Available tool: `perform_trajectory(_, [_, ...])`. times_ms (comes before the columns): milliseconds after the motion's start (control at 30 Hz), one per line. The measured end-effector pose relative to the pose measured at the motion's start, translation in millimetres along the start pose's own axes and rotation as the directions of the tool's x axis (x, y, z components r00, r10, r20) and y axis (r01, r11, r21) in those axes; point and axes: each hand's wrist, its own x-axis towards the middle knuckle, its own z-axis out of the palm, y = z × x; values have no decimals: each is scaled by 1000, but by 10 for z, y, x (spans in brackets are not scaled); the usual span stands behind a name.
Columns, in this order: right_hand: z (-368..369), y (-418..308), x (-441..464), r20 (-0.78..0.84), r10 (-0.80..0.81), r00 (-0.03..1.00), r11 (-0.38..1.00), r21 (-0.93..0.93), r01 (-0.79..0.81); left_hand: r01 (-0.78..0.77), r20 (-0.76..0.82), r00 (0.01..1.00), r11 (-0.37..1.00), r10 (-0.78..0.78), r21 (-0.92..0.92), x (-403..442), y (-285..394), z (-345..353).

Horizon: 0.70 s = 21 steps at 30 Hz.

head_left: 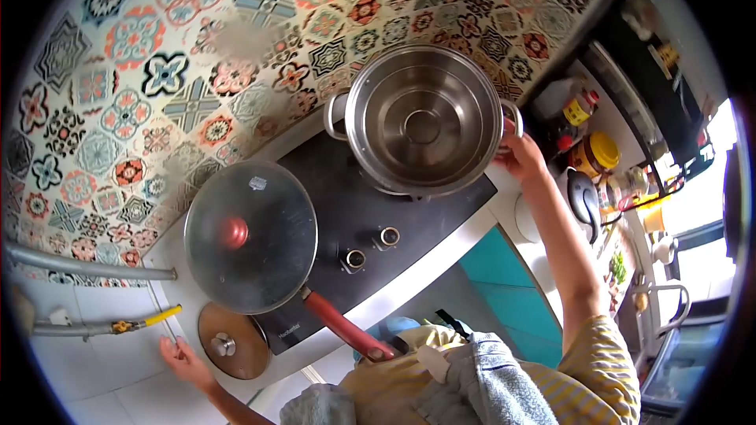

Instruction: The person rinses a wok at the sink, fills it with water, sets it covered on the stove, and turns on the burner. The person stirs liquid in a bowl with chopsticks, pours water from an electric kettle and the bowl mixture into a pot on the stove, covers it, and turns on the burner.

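A large steel pot with two loop handles stands on the rear right of the black gas stove. Its inside is bare metal with ring marks. My right hand is closed around the pot's right handle. At lower left, my left hand is held out with fingers apart and nothing in it. Just right of that hand, a brown glass lid with a metal knob lies on the counter. A frying pan with a red handle sits on the left burner, covered by a misted glass lid with a red knob.
Sauce bottles and a yellow-lidded jar crowd the right counter below a dark rack. Green vegetables lie farther along, near a faucet. A yellow gas valve pipe juts in at left. The pan handle points toward my body.
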Motion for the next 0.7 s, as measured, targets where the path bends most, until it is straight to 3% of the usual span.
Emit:
perform_trajectory(67, [-281,164,-341,-17,-47,999,986,158,49,-138,7,990,976,141,-167,62,731,-46])
perform_trajectory(133, [-622,290,-782,7,-65,998,984,164,63,-272,28,956,915,293,-298,5,1453,-4])
perform_trajectory(200, [-629,276,-1456,-91,-77,993,903,415,108,-391,55,893,829,448,-398,-187,2078,82])
perform_trajectory(267, [-1112,548,-1911,-63,-118,991,859,494,133,-497,90,788,715,609,-492,-510,2561,169])
perform_trajectory(333, [-1534,740,-2465,-109,-60,992,844,525,109,-632,76,631,568,772,-527,-946,3021,210])
perform_trajectory(467, [-2284,970,-3708,-282,-113,953,742,614,270,-488,170,530,463,831,-740,-2112,3543,279])
perform_trajectory(500, [-2487,1068,-4027,-345,-112,932,681,656,325,-418,250,467,461,848,-783,-2376,3579,286])
perform_trajectory(533, [-2683,1119,-4333,-360,-122,925,712,618,335,-358,322,396,468,860,-808,-2639,3659,313])
perform_trajectory(700, [-3314,1435,-5696,-639,-75,765,760,460,458,-278,367,55,367,929,-888,-4208,4278,219])
